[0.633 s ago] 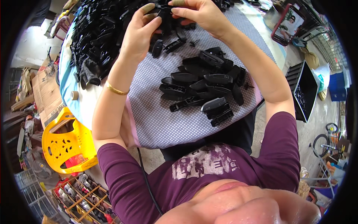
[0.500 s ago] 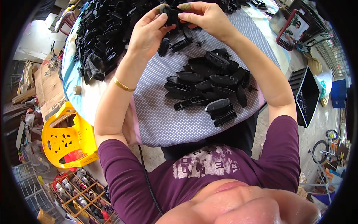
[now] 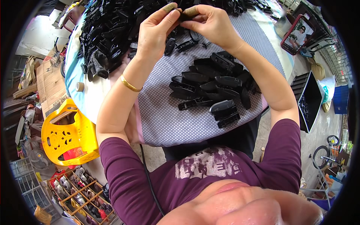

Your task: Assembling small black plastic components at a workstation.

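Over the far part of the table, my left hand (image 3: 156, 34) and my right hand (image 3: 214, 29) meet with fingertips pinched on a small black plastic piece (image 3: 181, 16). Fingers hide most of it, so its exact kind does not show. Tan wraps cover both index fingertips. Just below the hands lie a few loose black parts (image 3: 186, 45). Closer to me, a pile of long, rounded black plastic parts (image 3: 210, 84) rests on the dotted grey cloth (image 3: 161, 127). A large heap of black parts (image 3: 107, 32) spreads beyond and left of my left hand.
A dark glove-like bundle (image 3: 98, 66) and a tape roll (image 3: 79, 86) lie at the table's left. Beside it stands a yellow plastic chair (image 3: 88, 140). On the right are a propped phone (image 3: 298, 34) and a black crate (image 3: 308, 107). A black cable (image 3: 144, 165) hangs near my left arm.
The dark piece between my fingers showed more before; now my fingertips cover most of it and sit closer together. The whole view has shifted slightly.
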Demonstrator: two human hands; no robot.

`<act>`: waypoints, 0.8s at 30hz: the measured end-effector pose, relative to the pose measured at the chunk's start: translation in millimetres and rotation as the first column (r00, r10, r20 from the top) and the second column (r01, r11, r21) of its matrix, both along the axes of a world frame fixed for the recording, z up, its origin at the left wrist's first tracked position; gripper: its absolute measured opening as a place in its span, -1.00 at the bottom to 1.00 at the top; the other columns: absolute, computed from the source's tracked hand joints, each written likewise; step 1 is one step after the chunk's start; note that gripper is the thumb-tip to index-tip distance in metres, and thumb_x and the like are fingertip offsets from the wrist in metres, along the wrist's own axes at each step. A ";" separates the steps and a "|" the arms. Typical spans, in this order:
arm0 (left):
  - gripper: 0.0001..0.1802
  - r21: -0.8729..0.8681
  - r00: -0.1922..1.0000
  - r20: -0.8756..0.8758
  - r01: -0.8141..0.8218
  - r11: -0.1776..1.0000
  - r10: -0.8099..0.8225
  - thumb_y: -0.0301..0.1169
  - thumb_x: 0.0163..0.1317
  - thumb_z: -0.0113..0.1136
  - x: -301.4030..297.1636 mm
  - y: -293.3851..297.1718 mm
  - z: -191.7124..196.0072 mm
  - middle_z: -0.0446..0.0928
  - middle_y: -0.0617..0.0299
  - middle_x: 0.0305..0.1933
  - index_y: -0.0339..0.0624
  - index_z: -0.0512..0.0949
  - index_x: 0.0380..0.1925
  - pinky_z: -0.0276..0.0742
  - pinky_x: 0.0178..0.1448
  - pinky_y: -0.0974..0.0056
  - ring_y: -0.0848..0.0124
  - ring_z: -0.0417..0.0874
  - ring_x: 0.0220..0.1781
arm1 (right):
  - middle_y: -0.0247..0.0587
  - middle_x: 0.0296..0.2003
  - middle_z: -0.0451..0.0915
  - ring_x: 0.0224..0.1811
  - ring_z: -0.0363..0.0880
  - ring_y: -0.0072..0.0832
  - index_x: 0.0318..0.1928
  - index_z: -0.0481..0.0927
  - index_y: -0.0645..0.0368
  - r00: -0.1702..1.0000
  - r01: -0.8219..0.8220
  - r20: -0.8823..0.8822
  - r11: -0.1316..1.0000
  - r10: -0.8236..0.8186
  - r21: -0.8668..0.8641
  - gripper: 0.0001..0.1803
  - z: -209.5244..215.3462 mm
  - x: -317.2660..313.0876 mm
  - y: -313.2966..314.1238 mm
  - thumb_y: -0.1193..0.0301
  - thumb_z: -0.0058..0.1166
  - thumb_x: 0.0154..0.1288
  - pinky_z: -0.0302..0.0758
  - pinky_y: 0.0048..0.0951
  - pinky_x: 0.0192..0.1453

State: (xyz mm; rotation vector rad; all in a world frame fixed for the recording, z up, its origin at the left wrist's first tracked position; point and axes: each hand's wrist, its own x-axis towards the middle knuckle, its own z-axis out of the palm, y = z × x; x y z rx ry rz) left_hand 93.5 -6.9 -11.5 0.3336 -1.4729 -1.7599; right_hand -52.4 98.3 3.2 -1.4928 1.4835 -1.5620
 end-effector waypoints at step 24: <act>-0.56 -0.854 0.893 0.441 0.388 0.346 0.086 -0.44 -0.11 0.45 15.1 68.3 43.6 0.63 0.22 -0.13 -0.18 0.61 -0.13 0.52 -0.16 0.35 0.36 0.58 -0.21 | 0.02 -0.15 0.60 -0.04 0.52 -0.05 -0.02 0.56 0.20 0.512 0.193 -0.656 0.819 -0.554 -0.540 -0.61 -17.9 -102.1 -56.0 0.49 0.02 0.06 0.45 -0.19 0.07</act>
